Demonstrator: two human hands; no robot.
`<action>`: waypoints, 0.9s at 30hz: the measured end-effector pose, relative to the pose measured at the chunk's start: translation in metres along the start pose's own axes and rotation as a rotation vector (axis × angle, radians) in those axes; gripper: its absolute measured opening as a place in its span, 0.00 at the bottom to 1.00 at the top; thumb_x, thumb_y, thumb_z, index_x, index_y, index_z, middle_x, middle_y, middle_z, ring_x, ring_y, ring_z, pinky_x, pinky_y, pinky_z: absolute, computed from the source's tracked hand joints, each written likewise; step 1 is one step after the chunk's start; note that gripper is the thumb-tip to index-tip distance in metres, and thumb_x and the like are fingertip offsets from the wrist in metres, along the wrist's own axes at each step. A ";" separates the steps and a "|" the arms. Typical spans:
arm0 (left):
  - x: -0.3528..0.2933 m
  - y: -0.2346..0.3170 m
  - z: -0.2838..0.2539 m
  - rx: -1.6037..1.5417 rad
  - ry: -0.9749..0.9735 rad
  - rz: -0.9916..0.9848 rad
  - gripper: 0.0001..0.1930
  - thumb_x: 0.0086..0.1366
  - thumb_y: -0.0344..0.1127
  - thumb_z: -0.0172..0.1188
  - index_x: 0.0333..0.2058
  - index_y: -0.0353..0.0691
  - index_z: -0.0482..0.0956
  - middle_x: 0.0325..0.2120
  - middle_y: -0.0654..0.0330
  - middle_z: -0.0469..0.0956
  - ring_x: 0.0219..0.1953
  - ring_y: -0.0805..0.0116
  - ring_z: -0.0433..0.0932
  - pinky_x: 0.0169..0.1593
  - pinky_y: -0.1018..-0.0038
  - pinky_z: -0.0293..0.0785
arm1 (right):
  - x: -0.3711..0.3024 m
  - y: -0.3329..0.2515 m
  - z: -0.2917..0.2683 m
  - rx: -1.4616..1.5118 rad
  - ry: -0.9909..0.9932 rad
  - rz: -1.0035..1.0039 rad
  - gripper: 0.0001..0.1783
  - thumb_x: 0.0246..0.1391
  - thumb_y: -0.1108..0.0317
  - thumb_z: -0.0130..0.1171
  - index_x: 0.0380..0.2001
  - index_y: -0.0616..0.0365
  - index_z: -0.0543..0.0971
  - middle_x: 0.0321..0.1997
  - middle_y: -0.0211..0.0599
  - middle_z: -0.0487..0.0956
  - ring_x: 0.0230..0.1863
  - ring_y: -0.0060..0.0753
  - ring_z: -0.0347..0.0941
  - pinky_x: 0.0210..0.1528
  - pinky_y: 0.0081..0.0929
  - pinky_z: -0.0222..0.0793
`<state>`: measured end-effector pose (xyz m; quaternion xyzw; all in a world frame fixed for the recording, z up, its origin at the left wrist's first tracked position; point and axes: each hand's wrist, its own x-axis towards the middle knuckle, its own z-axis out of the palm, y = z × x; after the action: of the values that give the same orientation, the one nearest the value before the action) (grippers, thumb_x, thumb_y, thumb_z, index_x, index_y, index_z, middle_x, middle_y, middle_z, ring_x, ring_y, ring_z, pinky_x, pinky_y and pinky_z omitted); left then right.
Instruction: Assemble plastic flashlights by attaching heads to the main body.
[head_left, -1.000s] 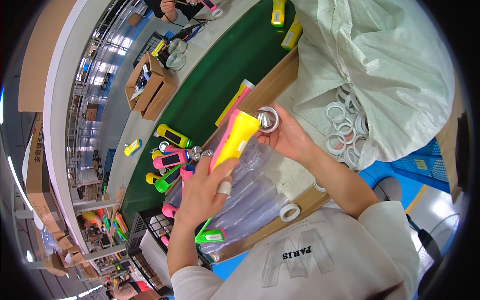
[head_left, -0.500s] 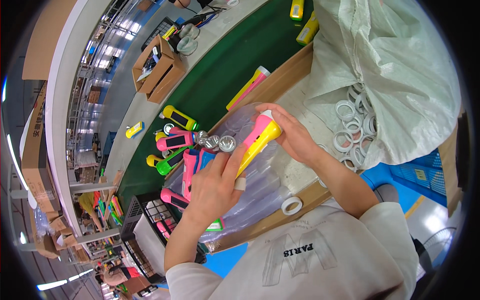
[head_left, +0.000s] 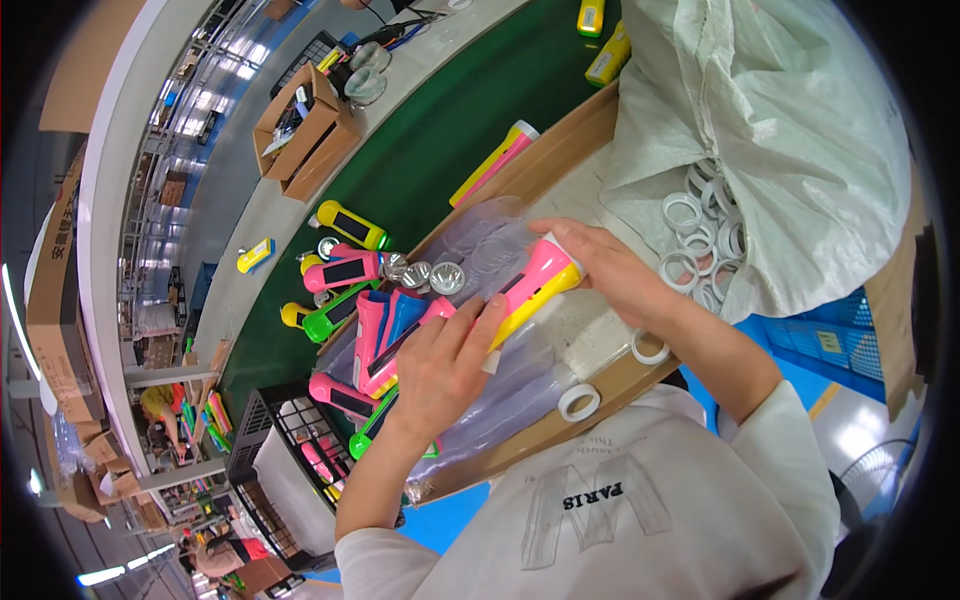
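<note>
Both my hands are around a pink and yellow flashlight (head_left: 533, 290) with a white ring at its wide head. My right hand (head_left: 612, 268) grips the head and ring, the fingers partly hiding them. Around the body, lower left, my left hand (head_left: 438, 362) is closed, with a light strip wrapped on one finger. Beside the left hand lie several other flashlights, such as a pink one (head_left: 343, 397) and a green one (head_left: 340, 312), with silver reflector cups (head_left: 447, 278) next to them. Clear plastic lenses or sleeves (head_left: 515, 385) lie beneath the held flashlight.
A whitish woven bag (head_left: 770, 140) spills white rings (head_left: 683, 213) at right. Another ring (head_left: 579, 402) rests on the cardboard tray's edge (head_left: 530, 437). Beyond is a green belt (head_left: 400, 185) with scattered flashlights. A black crate (head_left: 262, 440) stands left, an open carton (head_left: 318, 150) behind.
The flashlight has shifted slightly right and down, turned flatter, with its long body showing past my left hand. My right hand has moved right with its head. The view has shifted slightly.
</note>
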<state>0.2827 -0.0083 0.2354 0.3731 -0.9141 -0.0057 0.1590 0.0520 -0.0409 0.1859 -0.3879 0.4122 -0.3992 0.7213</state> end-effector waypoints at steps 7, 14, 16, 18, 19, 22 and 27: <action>0.009 0.016 -0.011 -0.142 -0.047 -0.059 0.31 0.48 0.29 0.67 0.55 0.41 0.73 0.38 0.54 0.78 0.34 0.61 0.77 0.37 0.70 0.76 | 0.009 0.014 -0.012 -0.080 -0.074 -0.279 0.28 0.65 0.48 0.40 0.43 0.63 0.77 0.41 0.42 0.80 0.43 0.35 0.76 0.51 0.29 0.68; -0.010 0.014 -0.007 -0.459 -0.057 -0.300 0.29 0.50 0.32 0.71 0.53 0.38 0.75 0.39 0.53 0.80 0.37 0.57 0.80 0.41 0.69 0.76 | -0.011 0.001 0.006 -0.152 0.036 -0.477 0.22 0.64 0.57 0.41 0.39 0.66 0.77 0.41 0.45 0.80 0.44 0.37 0.77 0.53 0.32 0.69; -0.017 0.012 -0.024 -0.931 -0.244 -0.355 0.28 0.52 0.33 0.70 0.53 0.37 0.74 0.40 0.51 0.80 0.38 0.54 0.80 0.43 0.69 0.75 | -0.036 0.001 0.000 -0.561 -0.202 -0.987 0.21 0.63 0.58 0.41 0.40 0.64 0.77 0.45 0.46 0.79 0.49 0.37 0.76 0.56 0.31 0.68; -0.002 0.019 -0.024 -0.589 -0.179 -0.182 0.29 0.50 0.30 0.68 0.53 0.39 0.74 0.39 0.54 0.79 0.35 0.57 0.79 0.40 0.69 0.75 | -0.035 0.000 0.000 -0.341 -0.111 -0.678 0.18 0.60 0.60 0.44 0.38 0.65 0.77 0.39 0.42 0.78 0.45 0.34 0.76 0.52 0.28 0.69; 0.009 0.022 -0.019 -0.326 -0.113 -0.073 0.30 0.48 0.29 0.68 0.53 0.40 0.74 0.39 0.55 0.79 0.33 0.59 0.78 0.38 0.69 0.75 | -0.026 0.001 -0.001 -0.126 -0.004 -0.318 0.17 0.60 0.61 0.45 0.37 0.65 0.77 0.37 0.40 0.78 0.43 0.33 0.76 0.50 0.28 0.70; 0.014 0.009 0.004 0.217 -0.036 0.277 0.31 0.43 0.28 0.63 0.52 0.46 0.76 0.44 0.59 0.76 0.25 0.67 0.69 0.26 0.73 0.68 | 0.003 0.024 -0.007 0.251 0.064 0.052 0.18 0.63 0.58 0.44 0.34 0.62 0.76 0.35 0.37 0.78 0.40 0.28 0.76 0.46 0.28 0.70; -0.014 0.012 -0.012 -0.545 -0.037 -0.188 0.28 0.46 0.28 0.69 0.50 0.38 0.77 0.42 0.54 0.80 0.32 0.61 0.79 0.35 0.69 0.74 | -0.023 -0.004 0.001 -0.558 -0.032 -0.790 0.21 0.64 0.57 0.40 0.46 0.63 0.75 0.42 0.46 0.79 0.49 0.40 0.75 0.56 0.32 0.66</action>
<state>0.2874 0.0107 0.2441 0.3994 -0.8430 -0.2727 0.2356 0.0439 -0.0218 0.1965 -0.6995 0.3134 -0.5109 0.3891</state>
